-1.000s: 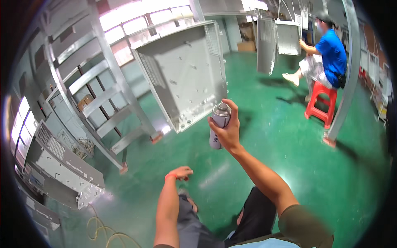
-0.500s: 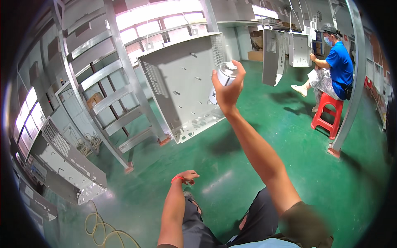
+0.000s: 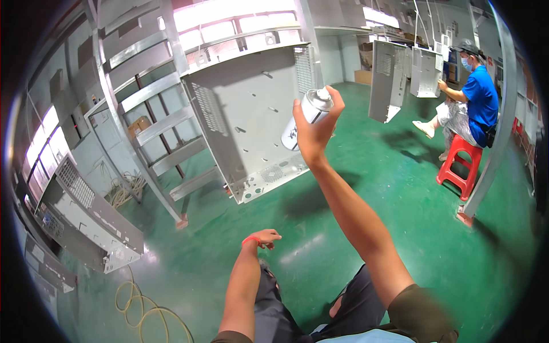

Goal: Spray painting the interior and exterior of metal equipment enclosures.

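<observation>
Before a grey casing (image 3: 249,108), the right hand (image 3: 318,132) grips a tilted white can (image 3: 311,110); left hand (image 3: 265,237) loosely extended.

spray can (image 3: 311,112): 1, centre | grey casings (image 3: 250,111): 1 upper centre, 2 upper right, 2+ left | red stool (image 3: 461,166): 1, right

The green floor (image 3: 412,274) carries a looped yellowish hose (image 3: 162,309) and a red stool (image 3: 464,148).

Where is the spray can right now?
In the head view, the spray can is in the person's right hand, above and slightly right of centre, in front of the grey metal case.
</observation>
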`<state>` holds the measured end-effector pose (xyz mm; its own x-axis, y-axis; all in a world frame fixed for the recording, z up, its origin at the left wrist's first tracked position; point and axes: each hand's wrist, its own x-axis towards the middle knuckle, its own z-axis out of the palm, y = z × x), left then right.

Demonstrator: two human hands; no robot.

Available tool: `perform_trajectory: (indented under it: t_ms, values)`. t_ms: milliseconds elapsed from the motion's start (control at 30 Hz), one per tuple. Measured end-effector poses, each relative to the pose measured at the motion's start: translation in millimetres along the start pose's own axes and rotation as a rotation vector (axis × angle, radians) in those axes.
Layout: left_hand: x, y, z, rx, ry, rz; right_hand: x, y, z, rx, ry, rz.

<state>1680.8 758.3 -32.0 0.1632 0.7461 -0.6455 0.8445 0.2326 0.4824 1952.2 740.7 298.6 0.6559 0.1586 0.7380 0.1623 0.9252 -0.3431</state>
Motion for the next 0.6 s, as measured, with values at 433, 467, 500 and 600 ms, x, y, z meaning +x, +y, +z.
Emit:
perform_trajectory:
  t_ms: [433, 467, 500, 600]
  values:
    - [27, 32, 9, 0.005, -0.018, -0.036, -56, -70, 35, 0.747, -0.579, 0.231]
    - [27, 31, 10, 0.002, -0.014, -0.036, -56, -74, 38, 0.741, -0.553, 0.253]
    - [28, 31, 11, 0.0, -0.01, -0.036, -56, -78, 40, 0.736, -0.527, 0.275]
    - [29, 32, 11, 0.003, -0.003, -0.029, -51, -74, 43, 0.713, -0.513, 0.395]
